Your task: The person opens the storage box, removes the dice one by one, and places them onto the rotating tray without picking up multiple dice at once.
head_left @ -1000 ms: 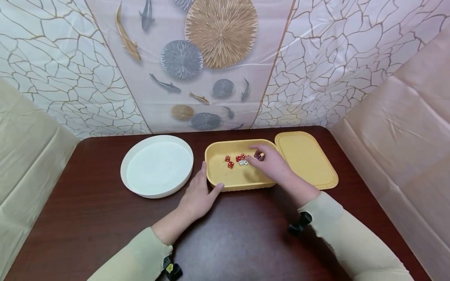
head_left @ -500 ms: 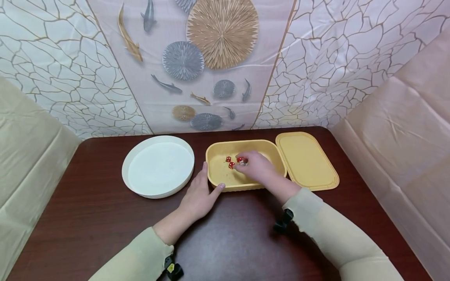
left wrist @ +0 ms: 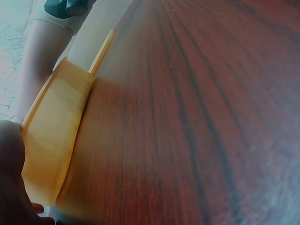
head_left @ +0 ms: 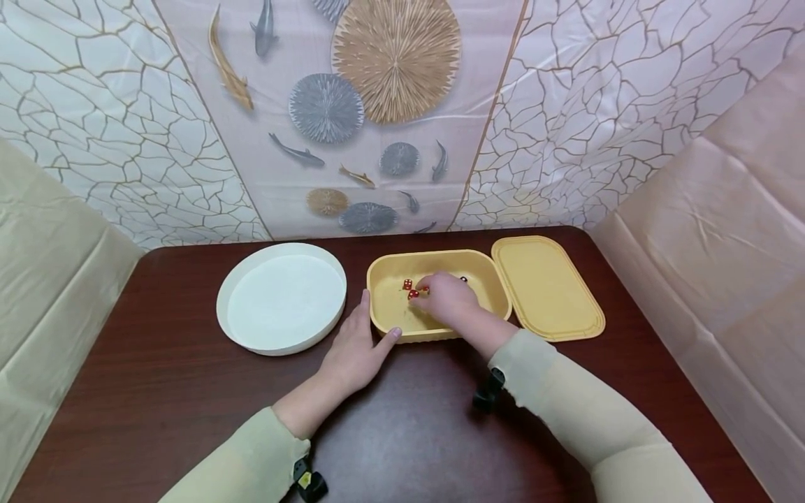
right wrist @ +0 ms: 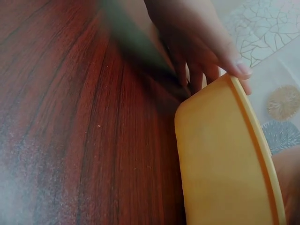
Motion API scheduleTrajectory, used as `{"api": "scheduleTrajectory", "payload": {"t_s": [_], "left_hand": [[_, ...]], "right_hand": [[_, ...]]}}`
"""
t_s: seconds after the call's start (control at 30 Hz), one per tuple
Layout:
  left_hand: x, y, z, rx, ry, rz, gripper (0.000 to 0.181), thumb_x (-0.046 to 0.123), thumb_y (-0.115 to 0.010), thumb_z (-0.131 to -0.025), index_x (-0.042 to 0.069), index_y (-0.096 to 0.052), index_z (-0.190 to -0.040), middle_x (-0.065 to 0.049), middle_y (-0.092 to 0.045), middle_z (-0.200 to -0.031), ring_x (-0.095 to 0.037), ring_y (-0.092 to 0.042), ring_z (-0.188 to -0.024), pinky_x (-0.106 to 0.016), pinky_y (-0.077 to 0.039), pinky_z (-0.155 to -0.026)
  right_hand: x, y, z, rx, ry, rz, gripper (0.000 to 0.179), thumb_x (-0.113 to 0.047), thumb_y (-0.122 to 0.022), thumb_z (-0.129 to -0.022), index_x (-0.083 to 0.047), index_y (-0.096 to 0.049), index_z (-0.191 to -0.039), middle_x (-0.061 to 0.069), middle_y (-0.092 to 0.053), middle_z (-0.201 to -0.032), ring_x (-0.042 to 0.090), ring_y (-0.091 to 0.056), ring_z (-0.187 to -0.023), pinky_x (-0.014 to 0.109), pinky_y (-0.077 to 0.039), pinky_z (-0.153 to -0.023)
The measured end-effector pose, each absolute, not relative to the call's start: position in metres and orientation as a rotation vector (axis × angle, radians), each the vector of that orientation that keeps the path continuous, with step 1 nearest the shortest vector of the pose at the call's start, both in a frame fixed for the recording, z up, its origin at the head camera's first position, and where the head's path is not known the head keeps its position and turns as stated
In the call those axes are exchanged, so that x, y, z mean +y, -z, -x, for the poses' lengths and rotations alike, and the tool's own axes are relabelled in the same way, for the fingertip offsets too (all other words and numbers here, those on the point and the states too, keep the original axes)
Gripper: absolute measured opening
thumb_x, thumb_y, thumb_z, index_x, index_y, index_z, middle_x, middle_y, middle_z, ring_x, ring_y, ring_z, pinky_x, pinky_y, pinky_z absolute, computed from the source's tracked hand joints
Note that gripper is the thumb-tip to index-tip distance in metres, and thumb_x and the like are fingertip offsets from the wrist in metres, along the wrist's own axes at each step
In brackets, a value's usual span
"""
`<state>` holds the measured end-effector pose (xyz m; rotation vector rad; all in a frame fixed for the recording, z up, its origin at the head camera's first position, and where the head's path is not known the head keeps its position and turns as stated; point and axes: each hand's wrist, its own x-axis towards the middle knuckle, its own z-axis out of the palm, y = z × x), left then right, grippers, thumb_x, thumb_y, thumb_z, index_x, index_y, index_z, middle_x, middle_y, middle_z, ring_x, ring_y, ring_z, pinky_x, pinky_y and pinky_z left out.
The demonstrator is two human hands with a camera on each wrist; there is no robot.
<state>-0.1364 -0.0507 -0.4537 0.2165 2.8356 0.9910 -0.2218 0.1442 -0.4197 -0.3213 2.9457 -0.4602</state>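
Left hand (head_left: 357, 346): spread wide, thumb apart from fingers. Thumb at the near rim of the yellow rectangular plastic box with rounded corners (head_left: 421, 337), fingers along the outside of its left end. Right wrist view agrees: thumb tip on the rim, fingers down against the outer wall.

Right hand (head_left: 448, 299): inside the box, narrow, thumb and index finger pointing left around the dice. Can't tell if it has a die pinched; the hand covers that area.

Dice, all on the box floor: 1 small red cube die with white pips (head_left: 407, 284) left of the fingertips, a 2nd red die (head_left: 413, 295) at the thumb tip, and a red bit showing between thumb and index finger. 1 small dark-and-white piece (head_left: 463, 279) sits behind the right hand, toward the far wall; too small to identify.

Box stands upright on the dark reddish-brown wood-grain table (head_left: 157, 363). Flat yellow rounded-corner lid (head_left: 547, 290) lies at the box's right end; can't tell if they touch. Shallow round white tray (head_left: 281, 299) is left of the box, left fingertips between the 2.

Pale long sleeves on both arms, 1 black device (head_left: 309, 483) at the left cuff. Fish-and-disc patterned backdrop (head_left: 396, 56) behind the table.
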Motion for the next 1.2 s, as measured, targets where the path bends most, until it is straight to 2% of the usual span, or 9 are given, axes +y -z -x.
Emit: {"api": "scheduleTrajectory", "payload": {"t_s": [0.17, 0.3, 0.53, 0.73, 1.2], "left_hand": [[-0.051, 0.454, 0.137, 2.836, -1.001, -0.221, 0.093, 0.062, -0.044, -0.098, 0.014, 0.004, -0.160, -0.015, -0.020, -0.163, -0.031, -0.022, -0.148, -0.046, -0.023, -0.118], [-0.051, 0.453, 0.136, 2.839, -1.001, -0.223, 0.093, 0.063, -0.044, -0.097, 0.014, 0.004, -0.160, -0.015, -0.020, -0.163, -0.031, -0.022, -0.148, -0.046, -0.024, -0.118], [-0.051, 0.453, 0.136, 2.845, -1.028, -0.239, 0.094, 0.062, -0.046, -0.097, 0.012, 0.002, -0.160, -0.018, -0.022, -0.162, -0.033, -0.023, -0.148, -0.047, -0.024, -0.118], [-0.051, 0.454, 0.136, 2.836, -1.020, -0.231, 0.094, 0.064, -0.045, -0.097, 0.012, 0.003, -0.160, -0.017, -0.020, -0.162, -0.032, -0.022, -0.148, -0.047, -0.024, -0.118], [-0.051, 0.454, 0.135, 2.833, -1.016, -0.225, 0.097, 0.069, -0.041, -0.095, 0.014, 0.004, -0.160, -0.017, -0.020, -0.162, -0.033, -0.021, -0.148, -0.048, -0.024, -0.117]], "right_hand": [[0.141, 0.421, 0.224, 2.963, 0.437, 0.317, 0.025, -0.040, -0.074, -0.087, -0.021, -0.076, -0.103, -0.003, -0.073, -0.104, 0.020, -0.066, -0.093, 0.040, -0.052, -0.076], [0.139, 0.423, 0.226, 2.976, 0.404, 0.317, 0.021, -0.038, -0.074, -0.088, -0.021, -0.077, -0.099, -0.003, -0.073, -0.101, 0.019, -0.066, -0.090, 0.039, -0.052, -0.073], [0.137, 0.423, 0.226, 2.981, 0.386, 0.308, 0.021, -0.035, -0.072, -0.090, -0.021, -0.077, -0.105, -0.001, -0.073, -0.105, 0.020, -0.066, -0.094, 0.041, -0.052, -0.076], [0.138, 0.423, 0.226, 2.970, 0.373, 0.338, 0.022, -0.035, -0.070, -0.092, -0.023, -0.077, -0.109, 0.000, -0.072, -0.113, 0.021, -0.066, -0.104, 0.041, -0.052, -0.082], [0.146, 0.412, 0.221, 2.947, 0.475, 0.305, 0.038, -0.044, -0.068, -0.092, -0.025, -0.071, -0.125, 0.000, -0.067, -0.127, 0.028, -0.062, -0.116, 0.046, -0.050, -0.091]]}}
